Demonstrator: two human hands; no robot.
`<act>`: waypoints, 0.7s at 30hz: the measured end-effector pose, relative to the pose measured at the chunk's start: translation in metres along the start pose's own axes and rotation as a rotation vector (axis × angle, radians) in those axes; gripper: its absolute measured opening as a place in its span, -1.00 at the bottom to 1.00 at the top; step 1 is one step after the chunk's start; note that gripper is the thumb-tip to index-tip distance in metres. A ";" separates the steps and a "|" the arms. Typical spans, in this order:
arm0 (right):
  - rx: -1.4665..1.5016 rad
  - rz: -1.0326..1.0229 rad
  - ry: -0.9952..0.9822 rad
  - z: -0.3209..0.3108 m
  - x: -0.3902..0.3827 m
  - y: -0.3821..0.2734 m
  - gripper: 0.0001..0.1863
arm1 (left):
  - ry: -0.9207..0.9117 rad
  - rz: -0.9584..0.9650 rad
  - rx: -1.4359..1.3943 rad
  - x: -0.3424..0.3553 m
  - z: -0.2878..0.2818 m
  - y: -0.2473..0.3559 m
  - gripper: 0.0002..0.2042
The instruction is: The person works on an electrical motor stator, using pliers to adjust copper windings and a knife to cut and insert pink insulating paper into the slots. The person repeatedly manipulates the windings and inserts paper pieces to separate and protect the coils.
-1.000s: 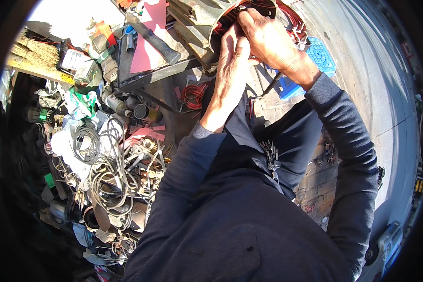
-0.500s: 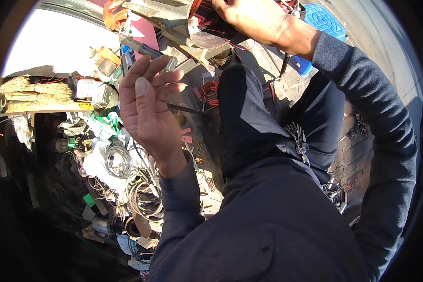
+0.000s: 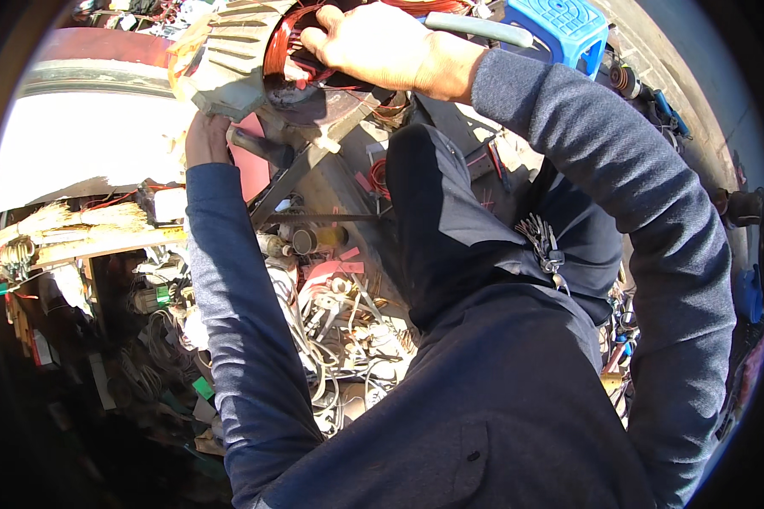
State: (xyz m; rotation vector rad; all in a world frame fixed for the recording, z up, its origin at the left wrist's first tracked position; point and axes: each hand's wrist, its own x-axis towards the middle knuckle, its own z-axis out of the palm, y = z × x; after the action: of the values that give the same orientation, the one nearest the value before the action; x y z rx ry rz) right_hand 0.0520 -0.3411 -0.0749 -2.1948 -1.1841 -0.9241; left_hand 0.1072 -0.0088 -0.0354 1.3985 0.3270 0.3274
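Note:
A finned metal motor housing (image 3: 229, 59) with red copper windings (image 3: 278, 42) inside sits at the upper middle. My right hand (image 3: 373, 47) reaches into its open end, fingers bent among the windings; what they hold is unclear. My left hand (image 3: 208, 140) is mostly hidden behind the housing's lower left, only the wrist and back of it showing. A dark tool handle (image 3: 267, 148) and a pink sheet (image 3: 250, 170) lie just below the housing. A pale grey handle (image 3: 475, 30) shows beyond my right hand.
A blue plastic stool (image 3: 560, 34) stands upper right. Straw brooms (image 3: 51, 225) lie at the left above a dark heap of tangled cables (image 3: 153, 356). A metal cylinder (image 3: 310, 239), scraps and a red wire coil (image 3: 378, 178) lie below the bench frame. My knees occupy the middle.
My left hand left the housing's mouth, was open and raised at left, and is now behind the housing. The housing appears farther left, its fins more visible. My right hand remains at the windings.

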 end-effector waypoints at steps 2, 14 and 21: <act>0.032 0.029 0.024 0.003 -0.002 0.001 -0.69 | -0.026 -0.032 0.007 0.015 0.007 -0.008 -0.66; 0.021 0.072 0.043 0.009 -0.001 0.001 -0.71 | -0.081 -0.058 0.025 0.023 0.015 -0.026 -0.68; 0.096 0.008 0.067 -0.008 -0.009 0.000 -0.71 | -0.092 -0.060 0.029 0.022 0.014 -0.027 -0.69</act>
State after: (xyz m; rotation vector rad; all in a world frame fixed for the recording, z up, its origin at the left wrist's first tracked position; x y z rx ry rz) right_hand 0.0460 -0.3510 -0.0765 -2.0760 -1.1632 -0.9108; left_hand 0.1337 -0.0164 -0.0607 1.4247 0.2981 0.2095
